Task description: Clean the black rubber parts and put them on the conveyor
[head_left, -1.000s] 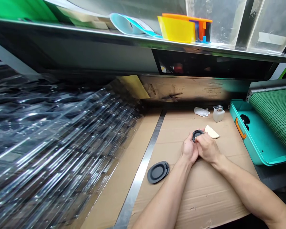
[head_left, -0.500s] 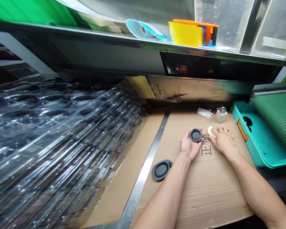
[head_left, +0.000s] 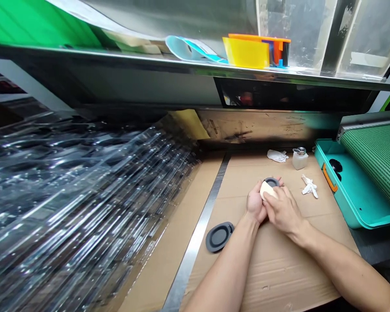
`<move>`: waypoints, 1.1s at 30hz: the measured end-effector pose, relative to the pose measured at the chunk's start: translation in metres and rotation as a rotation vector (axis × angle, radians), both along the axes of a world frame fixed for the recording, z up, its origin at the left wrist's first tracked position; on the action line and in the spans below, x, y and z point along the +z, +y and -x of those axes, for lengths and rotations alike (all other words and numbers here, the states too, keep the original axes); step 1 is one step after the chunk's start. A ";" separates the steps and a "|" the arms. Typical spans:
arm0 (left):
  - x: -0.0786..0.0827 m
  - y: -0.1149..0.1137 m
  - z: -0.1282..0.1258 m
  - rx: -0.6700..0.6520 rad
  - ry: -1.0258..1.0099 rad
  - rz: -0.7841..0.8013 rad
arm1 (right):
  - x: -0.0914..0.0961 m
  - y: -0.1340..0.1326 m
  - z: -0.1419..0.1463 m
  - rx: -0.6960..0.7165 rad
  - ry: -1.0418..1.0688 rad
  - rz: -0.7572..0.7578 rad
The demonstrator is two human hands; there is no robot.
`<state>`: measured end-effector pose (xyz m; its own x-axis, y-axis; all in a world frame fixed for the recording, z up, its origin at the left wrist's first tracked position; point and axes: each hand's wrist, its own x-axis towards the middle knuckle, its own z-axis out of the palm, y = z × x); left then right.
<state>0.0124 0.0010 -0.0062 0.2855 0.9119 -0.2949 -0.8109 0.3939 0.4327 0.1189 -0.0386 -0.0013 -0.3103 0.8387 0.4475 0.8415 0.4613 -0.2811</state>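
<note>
My left hand (head_left: 255,203) cups a small round dark grey disc (head_left: 272,181) over the cardboard sheet (head_left: 279,255). My right hand (head_left: 281,210) presses a cream-coloured pad (head_left: 265,190) down on that disc, fingers closed round the pad. The two hands touch each other. A second, larger dark grey disc (head_left: 219,237) lies flat on the cardboard to the left of my left forearm. A crumpled white scrap (head_left: 310,186) lies to the right of my hands.
A stack of clear plastic trays (head_left: 78,195) fills the left side. A metal strip (head_left: 198,234) runs along the cardboard. Behind are a small bottle (head_left: 299,158) and a white wad (head_left: 277,155). A teal bin (head_left: 351,190) and green belt (head_left: 377,160) stand at right; a shelf (head_left: 195,65) overhangs.
My right hand picked up the cream pad from the cardboard and brought it back onto the disc in my left hand. A white scrap now shows where the pad lay.
</note>
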 end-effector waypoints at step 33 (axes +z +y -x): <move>-0.010 0.000 -0.015 0.072 0.144 -0.103 | 0.009 0.024 -0.025 -0.224 0.355 0.267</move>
<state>0.0269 0.0009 -0.0158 0.1801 0.9559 -0.2320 -0.7620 0.2848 0.5815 0.1442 -0.0148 0.0079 0.0233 0.9672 0.2530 0.7424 0.1527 -0.6524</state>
